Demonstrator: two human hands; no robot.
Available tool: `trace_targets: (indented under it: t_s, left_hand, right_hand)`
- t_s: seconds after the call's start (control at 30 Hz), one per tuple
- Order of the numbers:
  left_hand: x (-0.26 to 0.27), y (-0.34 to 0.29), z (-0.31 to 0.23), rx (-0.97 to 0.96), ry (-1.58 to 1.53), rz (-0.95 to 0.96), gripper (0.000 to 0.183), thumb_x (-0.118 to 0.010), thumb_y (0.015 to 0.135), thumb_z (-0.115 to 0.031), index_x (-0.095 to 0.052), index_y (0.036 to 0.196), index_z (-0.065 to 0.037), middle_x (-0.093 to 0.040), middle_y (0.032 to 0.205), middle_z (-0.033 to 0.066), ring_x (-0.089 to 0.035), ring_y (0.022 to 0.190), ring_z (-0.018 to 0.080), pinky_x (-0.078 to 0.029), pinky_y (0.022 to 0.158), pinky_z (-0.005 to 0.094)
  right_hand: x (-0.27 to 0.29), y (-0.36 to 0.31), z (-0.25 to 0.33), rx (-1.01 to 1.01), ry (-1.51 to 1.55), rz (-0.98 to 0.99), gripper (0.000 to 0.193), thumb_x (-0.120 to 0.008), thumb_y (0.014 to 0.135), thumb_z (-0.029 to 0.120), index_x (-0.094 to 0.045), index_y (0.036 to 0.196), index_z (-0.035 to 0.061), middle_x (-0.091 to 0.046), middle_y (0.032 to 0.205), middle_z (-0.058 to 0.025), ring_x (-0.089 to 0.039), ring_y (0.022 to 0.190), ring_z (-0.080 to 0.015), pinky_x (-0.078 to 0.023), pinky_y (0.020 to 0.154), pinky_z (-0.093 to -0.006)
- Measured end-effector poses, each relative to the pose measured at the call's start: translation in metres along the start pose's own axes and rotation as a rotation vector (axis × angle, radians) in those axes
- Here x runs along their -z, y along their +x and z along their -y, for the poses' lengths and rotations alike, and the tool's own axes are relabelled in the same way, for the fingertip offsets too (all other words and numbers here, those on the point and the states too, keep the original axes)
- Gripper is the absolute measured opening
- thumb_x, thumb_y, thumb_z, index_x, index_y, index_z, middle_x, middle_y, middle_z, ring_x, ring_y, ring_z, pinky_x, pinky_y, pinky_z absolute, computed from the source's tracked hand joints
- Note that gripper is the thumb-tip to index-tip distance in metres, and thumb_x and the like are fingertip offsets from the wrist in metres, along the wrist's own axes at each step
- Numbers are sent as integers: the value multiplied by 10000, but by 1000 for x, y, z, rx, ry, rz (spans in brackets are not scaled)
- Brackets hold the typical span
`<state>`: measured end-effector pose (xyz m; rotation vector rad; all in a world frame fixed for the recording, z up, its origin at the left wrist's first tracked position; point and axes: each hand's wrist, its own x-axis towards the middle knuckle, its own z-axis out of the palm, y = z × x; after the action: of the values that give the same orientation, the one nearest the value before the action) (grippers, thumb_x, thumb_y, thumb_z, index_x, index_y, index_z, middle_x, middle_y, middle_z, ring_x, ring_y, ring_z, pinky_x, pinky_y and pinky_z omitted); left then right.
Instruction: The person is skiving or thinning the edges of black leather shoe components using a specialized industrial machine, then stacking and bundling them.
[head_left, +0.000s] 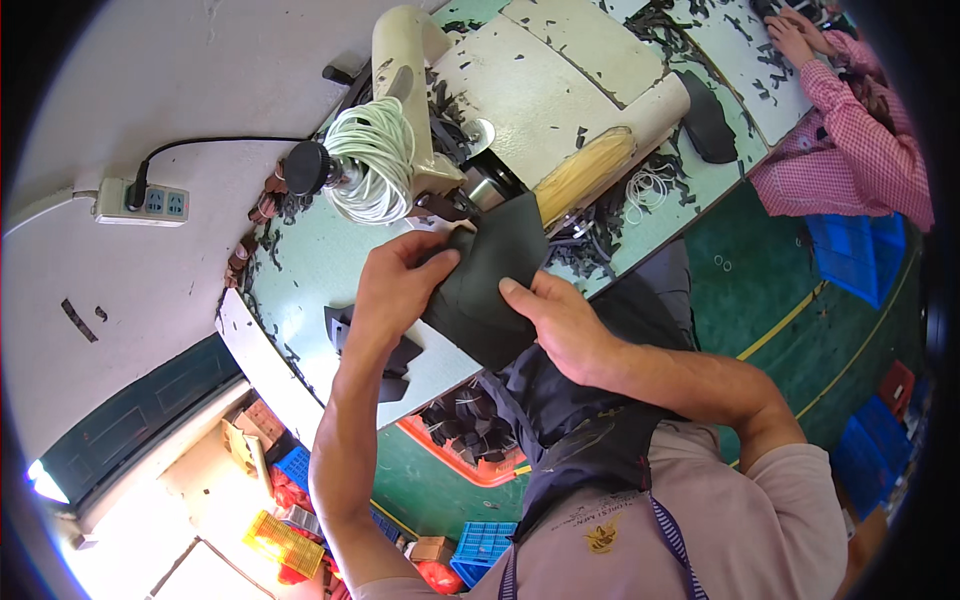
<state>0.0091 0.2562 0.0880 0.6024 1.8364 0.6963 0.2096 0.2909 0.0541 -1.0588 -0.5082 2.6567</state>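
A flat black sheet piece (480,300), like leather or synthetic, is in both my hands. My left hand (395,275) pinches its left edge between thumb and fingers. On the right edge my right hand (568,325) grips with the thumb on top, its fingers hidden underneath. The sheet's far end lies against the working head of a cream-coloured machine (400,85), beside a shiny metal roller (487,192). Just left of the sheet, several loose black cut pieces (400,365) rest on the pale green table (300,335).
A coil of white cord (368,160) hangs on the machine near a black knob (307,168). Black scraps (590,250) litter the tabletop. A black oval piece (708,118) lies farther right. Below stands an orange bin (490,470). A co-worker's checked sleeve (850,115) appears at far right.
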Motion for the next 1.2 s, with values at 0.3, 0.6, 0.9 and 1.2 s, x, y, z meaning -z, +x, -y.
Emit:
trace_targets:
  t_s: [0.3, 0.6, 0.9, 1.2]
  left_hand:
    - [-4, -5, 12, -118, -106, -94, 321, -742, 859, -237, -741, 1067, 7, -750, 894, 118, -677, 774, 148, -525, 751, 291]
    - [-6, 4, -10, -31, 79, -55, 392, -729, 862, -162, -674, 1184, 54, -730, 1024, 102, -674, 846, 170, -531, 796, 312]
    - [-10, 1, 1, 17, 271, -189, 340, -742, 858, -253, -742, 1081, 4, -755, 900, 117, -692, 802, 154, -527, 764, 299]
    - [-6, -1, 11, -98, -113, -56, 291, -716, 892, -206, -732, 1081, 14, -739, 939, 90, -661, 848, 117, -505, 785, 262]
  right_hand:
    - [4, 0, 6, 23, 91, -39, 290, -507, 1058, 216, -597, 1205, -17, -673, 1139, -83, -624, 1027, -120, -498, 908, -297]
    - [5, 0, 5, 71, 138, -46, 297, -503, 1055, 187, -554, 1264, -17, -647, 1208, -87, -602, 1103, -138, -467, 982, -305]
    - [-3, -13, -7, 158, 157, -9, 376, -513, 1031, 84, -429, 1393, 24, -576, 1316, -104, -566, 1194, -166, -439, 1052, -340]
    - [13, -4, 7, 141, 157, -44, 419, -534, 1009, 55, -427, 1413, 48, -568, 1341, -89, -548, 1228, -182, -421, 1066, -354]
